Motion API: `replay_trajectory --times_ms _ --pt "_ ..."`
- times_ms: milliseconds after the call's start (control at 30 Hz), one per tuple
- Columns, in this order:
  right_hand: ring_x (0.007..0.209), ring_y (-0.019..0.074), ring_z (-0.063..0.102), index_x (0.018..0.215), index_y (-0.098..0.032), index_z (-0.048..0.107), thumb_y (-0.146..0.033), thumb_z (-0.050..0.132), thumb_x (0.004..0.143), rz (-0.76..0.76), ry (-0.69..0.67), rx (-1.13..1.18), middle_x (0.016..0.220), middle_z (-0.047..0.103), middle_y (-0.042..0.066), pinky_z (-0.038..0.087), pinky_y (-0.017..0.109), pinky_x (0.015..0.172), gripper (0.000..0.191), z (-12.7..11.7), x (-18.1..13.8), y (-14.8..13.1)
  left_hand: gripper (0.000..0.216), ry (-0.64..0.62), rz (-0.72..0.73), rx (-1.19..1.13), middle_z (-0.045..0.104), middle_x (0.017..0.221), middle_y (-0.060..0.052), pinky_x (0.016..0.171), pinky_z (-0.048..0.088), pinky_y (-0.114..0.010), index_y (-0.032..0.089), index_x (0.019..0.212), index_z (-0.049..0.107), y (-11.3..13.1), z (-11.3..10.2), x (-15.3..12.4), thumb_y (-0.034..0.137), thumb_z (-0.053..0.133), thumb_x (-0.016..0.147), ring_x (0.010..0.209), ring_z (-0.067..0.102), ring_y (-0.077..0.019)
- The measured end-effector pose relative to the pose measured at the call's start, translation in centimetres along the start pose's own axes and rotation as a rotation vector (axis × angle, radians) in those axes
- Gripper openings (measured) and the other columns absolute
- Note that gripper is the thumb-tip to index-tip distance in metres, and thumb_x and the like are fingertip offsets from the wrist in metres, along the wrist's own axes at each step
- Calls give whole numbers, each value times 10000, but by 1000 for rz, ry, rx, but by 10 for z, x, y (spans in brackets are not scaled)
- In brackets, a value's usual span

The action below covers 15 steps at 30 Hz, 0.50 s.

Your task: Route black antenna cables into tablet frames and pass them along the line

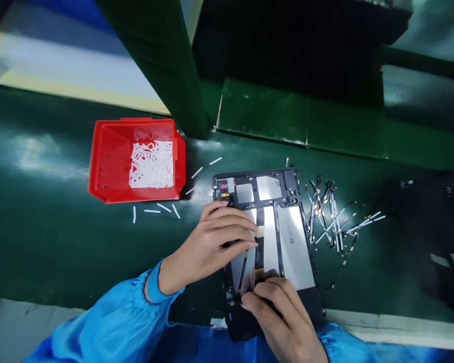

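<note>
An opened tablet (pixel 295 247) lies on the green bench, its silver battery panels and inner parts exposed. Across its left side rests my left hand (pixel 221 234), fingers stretched out and touching the inside of the tablet. My right hand (pixel 282 315) is curled over the tablet's lower part, thumb and fingers pressed together near the bottom edge. What those fingers hold, if anything, is hidden. Between both hands a thin black flex cable (pixel 243 269) runs along the left battery panel.
A red bin (pixel 111 166) of small white strips (pixel 151 164) stands at left, with several loose strips (pixel 152 211) nearby. Right of the tablet lies a pile of thin black cables (pixel 331 217). A green post (pixel 166 60) rises behind, beside a raised green ledge (pixel 265 111).
</note>
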State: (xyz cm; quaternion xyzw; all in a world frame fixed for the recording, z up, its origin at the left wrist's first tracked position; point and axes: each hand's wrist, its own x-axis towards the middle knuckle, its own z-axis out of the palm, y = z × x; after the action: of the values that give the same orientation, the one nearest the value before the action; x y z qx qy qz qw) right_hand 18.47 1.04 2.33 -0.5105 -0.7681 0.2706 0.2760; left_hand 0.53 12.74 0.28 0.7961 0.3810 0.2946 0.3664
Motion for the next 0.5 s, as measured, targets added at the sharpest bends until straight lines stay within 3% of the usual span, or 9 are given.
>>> replay_trajectory --times_ms 133,300,500 --pt "943 178 591 974 -152 674 -121 483 966 -3 -33 -2 914 668 66 528 282 851 193 0 -2 1 37 -8 -6 6 756 1016 67 1068 287 -326 258 859 686 0 0 -1 225 701 853 1058 663 -134" --pt "954 182 593 998 -137 676 -130 478 972 -96 -23 -69 1224 669 60 537 292 848 199 -1 0 3 51 -4 1 9 754 1016 79 1063 288 -322 268 866 682 1 0 -1 223 701 853 1063 661 -127" --pt "839 173 582 975 -161 701 -136 510 958 -78 -13 -139 1205 687 -3 557 282 774 194 1 3 1 48 -1 3 14 754 1004 78 1064 291 -329 258 848 676 1 0 -1 225 712 845 1053 667 -128"
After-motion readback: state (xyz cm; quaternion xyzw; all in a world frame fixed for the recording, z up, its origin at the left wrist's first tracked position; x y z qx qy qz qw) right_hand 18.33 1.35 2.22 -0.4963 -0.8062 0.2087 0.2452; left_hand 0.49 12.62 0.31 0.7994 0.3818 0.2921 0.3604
